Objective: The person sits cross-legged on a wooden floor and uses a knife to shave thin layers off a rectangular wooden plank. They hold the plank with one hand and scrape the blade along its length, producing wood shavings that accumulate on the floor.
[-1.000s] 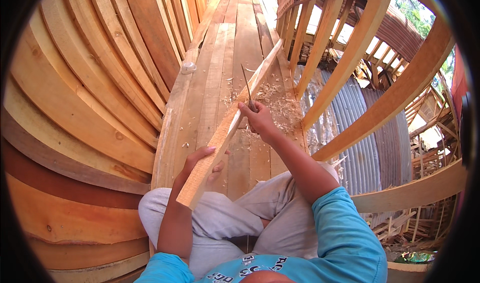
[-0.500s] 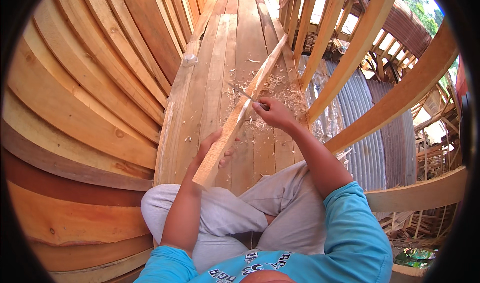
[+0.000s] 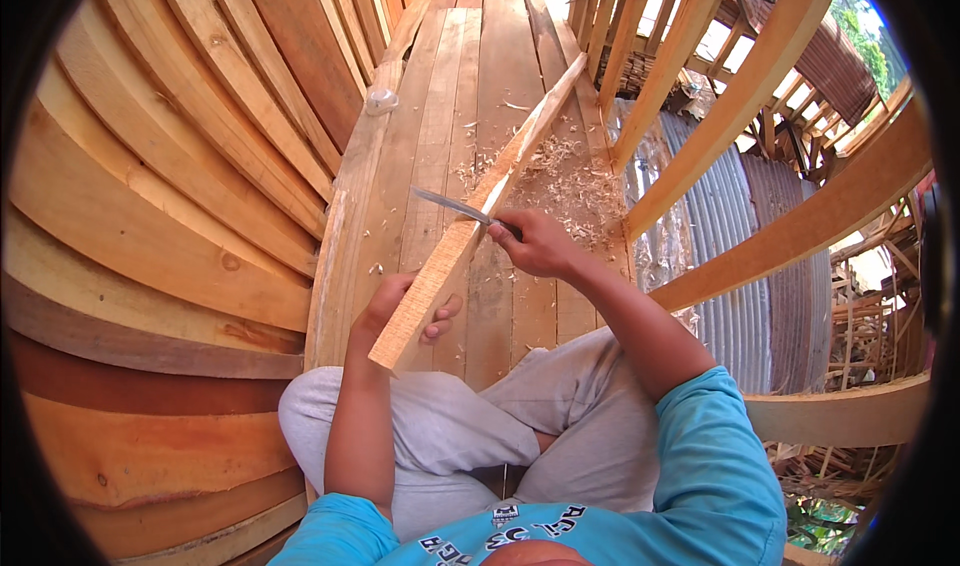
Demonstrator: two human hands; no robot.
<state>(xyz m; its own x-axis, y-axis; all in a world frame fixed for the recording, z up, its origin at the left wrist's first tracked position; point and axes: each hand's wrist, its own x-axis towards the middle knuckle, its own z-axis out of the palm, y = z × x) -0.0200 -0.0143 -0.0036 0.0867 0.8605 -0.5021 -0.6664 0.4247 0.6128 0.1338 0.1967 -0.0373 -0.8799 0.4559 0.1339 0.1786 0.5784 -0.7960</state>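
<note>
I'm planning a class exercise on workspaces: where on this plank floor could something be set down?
Barest: the far floorboards between the clear container and the wooden piece. A smaller patch lies between the wooden piece, right forearm and gray trousers. Crowded: beyond the right hand, where wood shavings lie thick.

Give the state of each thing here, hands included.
Long light-brown wooden bar: slanting, partly shaved.
Left hand: closed around the bar's near part.
Grey metal knife with dark handle: unsheathed, blade across the bar.
Right hand: closed on the handle.
Pale curled wood shavings: loose, scattered.
Small translucent container: can't tell whether open.
</note>
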